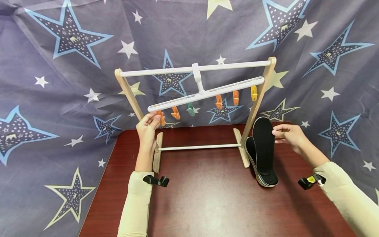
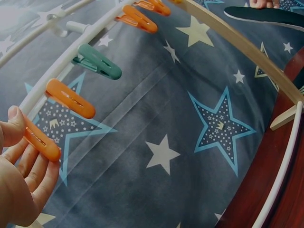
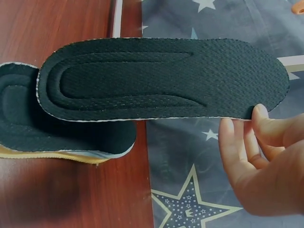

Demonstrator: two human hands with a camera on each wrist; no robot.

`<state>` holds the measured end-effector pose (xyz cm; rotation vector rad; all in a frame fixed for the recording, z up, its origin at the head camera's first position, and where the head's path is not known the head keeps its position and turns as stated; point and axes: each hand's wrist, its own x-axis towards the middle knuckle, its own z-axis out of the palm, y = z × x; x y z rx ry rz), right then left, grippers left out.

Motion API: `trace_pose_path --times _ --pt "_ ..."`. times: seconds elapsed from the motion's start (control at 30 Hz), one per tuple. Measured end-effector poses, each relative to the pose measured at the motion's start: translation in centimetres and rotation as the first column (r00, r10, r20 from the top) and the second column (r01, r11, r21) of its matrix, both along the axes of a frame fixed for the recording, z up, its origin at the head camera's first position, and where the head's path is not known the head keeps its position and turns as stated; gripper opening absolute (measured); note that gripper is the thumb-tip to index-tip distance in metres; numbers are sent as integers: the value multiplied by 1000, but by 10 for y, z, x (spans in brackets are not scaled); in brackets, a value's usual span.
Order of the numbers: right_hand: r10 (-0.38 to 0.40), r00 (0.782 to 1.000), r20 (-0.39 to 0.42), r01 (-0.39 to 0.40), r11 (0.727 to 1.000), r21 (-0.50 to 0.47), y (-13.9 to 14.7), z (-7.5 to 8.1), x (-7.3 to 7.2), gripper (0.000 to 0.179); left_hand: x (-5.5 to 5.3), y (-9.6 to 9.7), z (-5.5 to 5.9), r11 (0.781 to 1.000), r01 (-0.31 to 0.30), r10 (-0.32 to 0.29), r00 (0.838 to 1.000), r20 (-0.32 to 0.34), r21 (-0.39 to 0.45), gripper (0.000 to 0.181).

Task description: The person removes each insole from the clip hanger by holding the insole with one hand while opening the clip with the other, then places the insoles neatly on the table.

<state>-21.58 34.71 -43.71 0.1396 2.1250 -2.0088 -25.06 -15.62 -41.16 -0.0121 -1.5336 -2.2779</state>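
At the lower left end of a white hanger bar (image 1: 183, 100), my left hand (image 1: 147, 126) pinches an orange clothespin (image 2: 42, 140), its thumb near the bar's tip. The bar tilts up to the right and hangs by its hook (image 1: 197, 77) from a rack's top rail. Another orange clothespin (image 2: 71, 99) and a green clothespin (image 2: 99, 61) hang alongside, with more orange ones and a yellow one (image 1: 253, 93) farther right. My right hand (image 1: 288, 135) grips a black insole (image 3: 128, 78) by its edge near the toe end. The insole stands raised above a stack of insoles (image 3: 71, 135).
A wooden rack (image 1: 257, 102) with white rails stands at the back of the reddish-brown table (image 1: 201, 194). Its right foot (image 1: 241, 148) sits close beside the insole stack. Behind it hangs a grey-blue cloth (image 1: 97, 29) with a star pattern.
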Motion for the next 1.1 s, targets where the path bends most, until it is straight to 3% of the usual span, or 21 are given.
trace_pose_path --times 0.33,0.5,0.77,1.1 --pt "35 998 56 -42 991 129 8 -8 -8 17 1 1 2 1000 11 -11 1000 -9 1 1" --pt "39 996 81 -51 987 151 12 -12 -10 16 1 1 1 1000 13 -13 1000 5 3 16" --pt "65 988 140 -93 975 203 16 -20 -17 6 2 1 0 1000 17 -17 1000 15 4 13" --pt "117 973 198 -164 956 243 13 -30 -24 28 2 1 2 1000 12 -12 1000 14 -9 12"
